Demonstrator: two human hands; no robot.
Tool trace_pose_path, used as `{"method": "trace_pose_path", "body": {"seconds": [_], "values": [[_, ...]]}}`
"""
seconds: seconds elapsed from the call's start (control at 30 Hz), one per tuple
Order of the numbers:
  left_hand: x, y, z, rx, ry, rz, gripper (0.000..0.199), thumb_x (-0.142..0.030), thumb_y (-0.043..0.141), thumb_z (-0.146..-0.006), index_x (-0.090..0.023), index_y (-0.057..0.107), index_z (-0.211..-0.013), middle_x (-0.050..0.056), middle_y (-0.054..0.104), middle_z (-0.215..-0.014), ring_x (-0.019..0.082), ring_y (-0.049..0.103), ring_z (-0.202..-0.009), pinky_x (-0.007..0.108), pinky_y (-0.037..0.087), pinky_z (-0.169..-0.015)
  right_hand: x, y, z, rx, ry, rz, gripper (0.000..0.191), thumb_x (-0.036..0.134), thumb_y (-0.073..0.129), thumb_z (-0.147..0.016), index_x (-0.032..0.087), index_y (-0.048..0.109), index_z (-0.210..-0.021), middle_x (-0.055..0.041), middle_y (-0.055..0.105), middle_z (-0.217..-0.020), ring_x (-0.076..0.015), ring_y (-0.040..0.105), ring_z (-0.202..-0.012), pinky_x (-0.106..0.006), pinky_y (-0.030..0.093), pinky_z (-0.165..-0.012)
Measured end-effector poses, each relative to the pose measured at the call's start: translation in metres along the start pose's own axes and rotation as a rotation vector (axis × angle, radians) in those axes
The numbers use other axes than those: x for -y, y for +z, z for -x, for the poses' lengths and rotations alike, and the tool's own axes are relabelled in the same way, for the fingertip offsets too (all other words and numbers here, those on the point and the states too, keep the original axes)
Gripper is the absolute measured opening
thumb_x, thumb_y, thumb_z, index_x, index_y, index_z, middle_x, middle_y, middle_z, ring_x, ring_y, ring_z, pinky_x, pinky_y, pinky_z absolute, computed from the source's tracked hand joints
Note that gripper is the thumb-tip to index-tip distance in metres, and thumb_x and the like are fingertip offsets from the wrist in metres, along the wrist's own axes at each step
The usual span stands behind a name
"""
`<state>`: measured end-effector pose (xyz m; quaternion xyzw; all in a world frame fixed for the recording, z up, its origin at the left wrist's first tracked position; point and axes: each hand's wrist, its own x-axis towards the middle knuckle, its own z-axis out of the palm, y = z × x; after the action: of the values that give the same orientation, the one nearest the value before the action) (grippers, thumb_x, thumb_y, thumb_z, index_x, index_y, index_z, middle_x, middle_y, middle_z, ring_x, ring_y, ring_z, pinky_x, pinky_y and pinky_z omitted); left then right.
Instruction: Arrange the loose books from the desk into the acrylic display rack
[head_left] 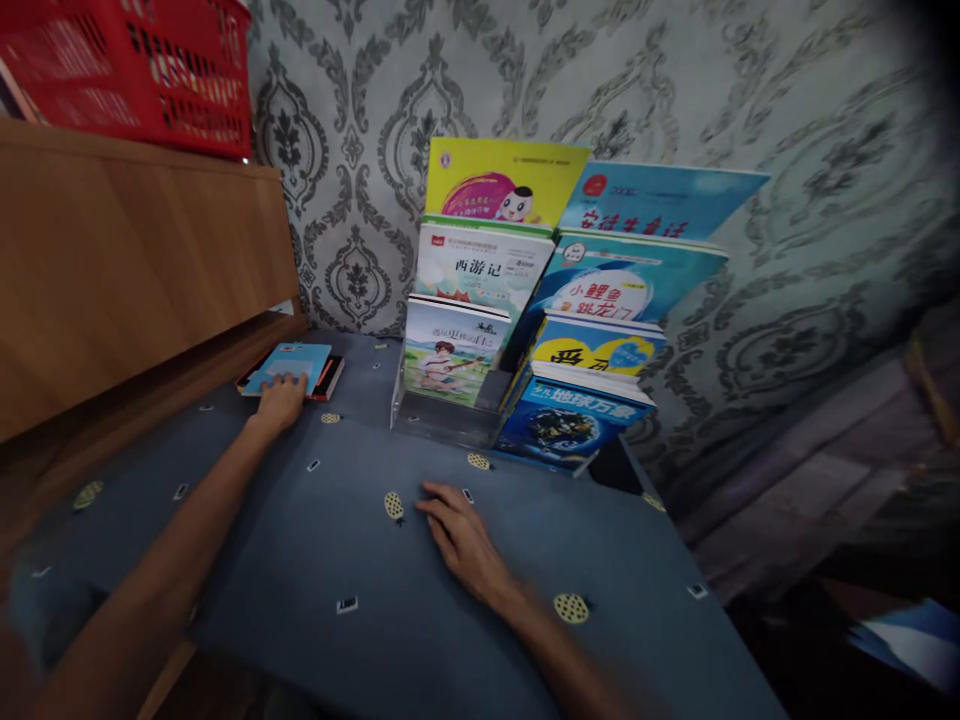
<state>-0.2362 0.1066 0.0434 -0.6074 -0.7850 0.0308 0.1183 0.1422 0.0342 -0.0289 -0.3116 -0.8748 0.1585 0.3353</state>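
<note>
My left hand is lying over the near part of a light-blue book, which is resting flat on a black-and-red book at the far left of the worktop, near the wooden cabinet. The fingers there are reaching forward over the cover, a little spread; I cannot tell whether my thumb is pinching the edge. The light-blue book is lying directly beneath those fingers, so my left is the nearer hand. From this slant I cannot tell for certain which way its long axis is running.

My right hand is lying well apart, to the right and closer to my body, its fingers loosely parted, pointing leftward and away from me, and holding nothing. Beyond it a clear plastic book rack is standing to the right of the light-blue book, its lowest left paperback showing a seated figure with a stringed instrument.
</note>
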Motion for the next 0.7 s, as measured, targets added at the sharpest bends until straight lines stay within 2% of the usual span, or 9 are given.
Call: {"method": "trace_pose_path", "body": {"seconds": [0.07, 0.2, 0.37, 0.47, 0.6, 0.7], "values": [[-0.001, -0.003, 0.002, 0.004, 0.007, -0.012, 0.050, -0.008, 0.027, -0.091, -0.005, 0.047, -0.137, 0.030, 0.056, -0.131, 0.038, 0.054, -0.121, 0.052, 0.045, -0.093, 0.000, 0.003, 0.003, -0.010, -0.028, 0.017, 0.031, 0.018, 0.049, -0.096, 0.027, 0.066, -0.121, -0.0111, 0.065, -0.133, -0.0265, 0.061, -0.126, -0.053, 0.051, -0.107], [-0.006, -0.011, 0.017, 0.019, 0.031, -0.041, 0.048, -0.007, 0.025, -0.092, -0.004, 0.051, -0.132, 0.028, 0.062, -0.122, 0.035, 0.060, -0.113, 0.045, 0.047, -0.090, -0.001, 0.005, 0.001, -0.003, -0.043, 0.028, 0.033, 0.017, 0.048, -0.096, 0.028, 0.065, -0.122, -0.0103, 0.065, -0.132, -0.0258, 0.063, -0.123, -0.053, 0.051, -0.106], [-0.023, -0.024, 0.052, 0.047, 0.072, -0.078, 0.047, -0.006, 0.027, -0.094, -0.004, 0.051, -0.134, 0.026, 0.065, -0.118, 0.035, 0.066, -0.107, 0.045, 0.047, -0.090, -0.004, 0.007, 0.003, -0.002, -0.056, 0.052, 0.033, 0.017, 0.049, -0.096, 0.027, 0.064, -0.124, -0.0112, 0.064, -0.134, -0.0278, 0.061, -0.126, -0.056, 0.050, -0.107], [-0.049, -0.036, 0.088, 0.103, 0.170, -0.092, 0.042, -0.007, 0.036, -0.093, -0.004, 0.055, -0.130, 0.025, 0.069, -0.111, 0.034, 0.069, -0.100, 0.048, 0.047, -0.090, -0.004, 0.010, 0.003, 0.019, -0.032, 0.038, 0.033, 0.017, 0.049, -0.096, 0.027, 0.066, -0.122, -0.0107, 0.064, -0.134, -0.0269, 0.061, -0.125, -0.054, 0.050, -0.107], [-0.098, -0.050, 0.157, 0.130, 0.384, -0.029, 0.038, -0.004, 0.044, -0.089, -0.003, 0.061, -0.123, 0.025, 0.071, -0.101, 0.033, 0.071, -0.092, 0.045, 0.051, -0.081, -0.003, 0.011, 0.000, -0.017, 0.029, 0.002, 0.033, 0.016, 0.048, -0.095, 0.024, 0.068, -0.120, -0.0120, 0.063, -0.133, -0.0260, 0.060, -0.125, -0.052, 0.050, -0.107], [-0.127, -0.057, 0.204, 0.058, 0.627, 0.066, 0.034, -0.018, 0.056, -0.091, -0.009, 0.061, -0.123, 0.021, 0.070, -0.104, 0.032, 0.069, -0.095, 0.044, 0.052, -0.081, -0.002, 0.010, -0.002, -0.055, 0.083, -0.035, 0.036, 0.015, 0.044, -0.097, 0.023, 0.067, -0.122, -0.0129, 0.063, -0.132, -0.0250, 0.060, -0.124, -0.049, 0.050, -0.106]]}}
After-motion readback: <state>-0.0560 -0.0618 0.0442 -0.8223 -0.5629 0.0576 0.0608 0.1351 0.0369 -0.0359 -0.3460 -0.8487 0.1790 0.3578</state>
